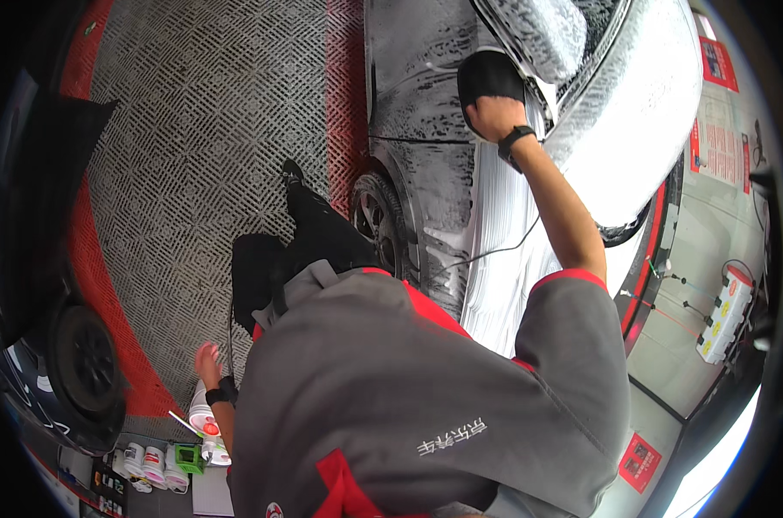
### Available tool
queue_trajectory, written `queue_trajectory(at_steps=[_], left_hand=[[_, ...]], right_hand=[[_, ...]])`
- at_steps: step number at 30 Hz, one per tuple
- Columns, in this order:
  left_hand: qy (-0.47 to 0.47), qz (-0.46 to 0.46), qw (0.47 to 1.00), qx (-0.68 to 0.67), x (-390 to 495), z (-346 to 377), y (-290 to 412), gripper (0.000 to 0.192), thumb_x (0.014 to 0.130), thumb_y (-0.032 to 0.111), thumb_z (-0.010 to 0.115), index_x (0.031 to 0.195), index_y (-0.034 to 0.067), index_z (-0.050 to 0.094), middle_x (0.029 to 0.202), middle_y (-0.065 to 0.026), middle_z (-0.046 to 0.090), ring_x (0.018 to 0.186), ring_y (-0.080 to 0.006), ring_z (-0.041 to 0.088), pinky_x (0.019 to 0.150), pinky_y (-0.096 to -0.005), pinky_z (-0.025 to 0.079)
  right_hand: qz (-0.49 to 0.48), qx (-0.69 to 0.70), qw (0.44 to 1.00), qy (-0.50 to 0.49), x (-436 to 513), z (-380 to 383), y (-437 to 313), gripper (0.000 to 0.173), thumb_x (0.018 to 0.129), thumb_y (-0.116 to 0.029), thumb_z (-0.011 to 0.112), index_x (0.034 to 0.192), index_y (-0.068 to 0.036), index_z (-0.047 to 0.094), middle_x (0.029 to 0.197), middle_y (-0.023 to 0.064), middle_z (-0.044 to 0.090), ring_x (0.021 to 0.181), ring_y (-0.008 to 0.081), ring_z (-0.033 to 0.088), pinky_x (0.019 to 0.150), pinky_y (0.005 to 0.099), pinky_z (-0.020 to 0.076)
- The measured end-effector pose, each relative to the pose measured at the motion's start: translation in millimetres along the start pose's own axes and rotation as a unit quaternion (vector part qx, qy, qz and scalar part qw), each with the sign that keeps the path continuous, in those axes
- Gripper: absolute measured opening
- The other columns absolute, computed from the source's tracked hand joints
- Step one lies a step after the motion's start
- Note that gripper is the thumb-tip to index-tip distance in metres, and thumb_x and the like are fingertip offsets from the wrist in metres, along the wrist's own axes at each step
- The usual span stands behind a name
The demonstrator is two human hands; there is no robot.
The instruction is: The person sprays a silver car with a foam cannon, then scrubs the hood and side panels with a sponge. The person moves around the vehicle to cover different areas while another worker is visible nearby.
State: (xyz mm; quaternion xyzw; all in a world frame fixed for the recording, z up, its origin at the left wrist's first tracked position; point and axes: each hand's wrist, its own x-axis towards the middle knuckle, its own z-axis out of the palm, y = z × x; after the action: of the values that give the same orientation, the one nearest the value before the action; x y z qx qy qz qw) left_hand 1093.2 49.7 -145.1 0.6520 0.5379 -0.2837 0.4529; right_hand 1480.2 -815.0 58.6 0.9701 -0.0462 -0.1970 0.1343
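Observation:
My right hand (497, 118), with a black band at the wrist, is at a black oval wash mitt (490, 78). The fingers are hidden in or behind it. The mitt lies against the side of a foam-covered car (417, 84), just below the window trim. My left hand (208, 362) hangs at the lower left with its fingers apart, holding nothing, above a white bucket (200, 408). A thin dark cord (495, 251) crosses the car's side below my right arm.
One car wheel (380, 217) stands near my legs. Grey and red floor grating (184, 129) lies between this car and a dark car (84, 356) at the left. Several tubs (152, 461) and a green basket (189, 458) stand lower left; reels (727, 314) hang at the right wall.

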Motion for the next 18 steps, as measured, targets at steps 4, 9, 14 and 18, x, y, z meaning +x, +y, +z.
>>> queue_trajectory(at_steps=[4, 9, 14, 18], left_hand=[[-0.066, 0.01, 0.997, -0.034, 24, 24, 34, 0.047, 0.106, 0.039, 0.063, 0.145, 0.013, 0.068, 0.141, -0.0092, 0.073, 0.139, -0.0277, 0.061, 0.108, -0.0524, 0.048], [-0.139, 0.051, 0.988, 0.043, 95, 61, 119, 0.04, 0.108, 0.034, 0.067, 0.135, 0.005, 0.069, 0.13, -0.0087, 0.075, 0.121, -0.0227, 0.069, 0.103, -0.0398, 0.053], [-0.232, 0.467, 0.852, 0.052, 31, 148, 291, 0.022, 0.107, 0.004, 0.067, 0.129, 0.002, 0.069, 0.111, -0.0043, 0.074, 0.097, -0.0127, 0.07, 0.086, -0.0278, 0.058], [-0.361, 0.6, 0.7, 0.139, -141, 223, 413, 0.021, 0.104, 0.005, 0.071, 0.125, 0.003, 0.073, 0.111, -0.0062, 0.077, 0.101, -0.0122, 0.073, 0.084, -0.0299, 0.059]], right_hand=[[-0.002, 0.016, 1.0, -0.015, -22, 1, -11, 0.052, 0.104, -0.045, 0.058, 0.088, -0.002, 0.081, 0.091, 0.0253, 0.079, 0.089, 0.0443, 0.078, 0.084, 0.0566, 0.0613], [0.039, 0.07, 0.997, -0.001, -69, 2, -25, 0.055, 0.104, -0.047, 0.054, 0.086, 0.0, 0.078, 0.093, 0.0279, 0.078, 0.092, 0.0469, 0.077, 0.088, 0.0576, 0.0599], [0.095, 0.066, 0.993, -0.028, -88, 0, -35, 0.056, 0.105, -0.049, 0.054, 0.092, -0.001, 0.08, 0.099, 0.0262, 0.079, 0.097, 0.0466, 0.077, 0.09, 0.0565, 0.0604], [0.125, 0.09, 0.988, -0.006, -86, -3, -46, 0.057, 0.104, -0.051, 0.054, 0.094, -0.002, 0.081, 0.101, 0.0264, 0.08, 0.099, 0.0462, 0.078, 0.091, 0.0562, 0.0612]])
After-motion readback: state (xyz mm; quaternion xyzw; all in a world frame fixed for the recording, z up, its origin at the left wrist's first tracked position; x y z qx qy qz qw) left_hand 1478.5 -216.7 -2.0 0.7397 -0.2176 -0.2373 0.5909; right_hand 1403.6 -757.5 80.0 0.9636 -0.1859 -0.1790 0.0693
